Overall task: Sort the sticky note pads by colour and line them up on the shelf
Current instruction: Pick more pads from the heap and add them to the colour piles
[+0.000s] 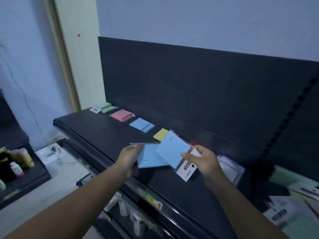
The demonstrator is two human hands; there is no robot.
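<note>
Over the black shelf (96, 128), my left hand (130, 159) grips a blue sticky note pad (151, 159) in clear wrap. My right hand (202, 161) holds a second blue pad (172, 149), tilted, with a white and red label card at its lower end. Along the back of the shelf lie a green pad (106, 108), a pink pad (121, 115), a blue pad (142, 125) and a yellow pad (160, 134), in a row from left to right. Something red shows just behind my right hand, mostly hidden.
A purple packaged pad (230, 167) lies on the shelf right of my right hand. More packaged stationery (293, 204) sits at the lower right. A lower shelf with price tags and small bottles (131, 213) is below. Bottles stand on a dark stand (19, 163) at left.
</note>
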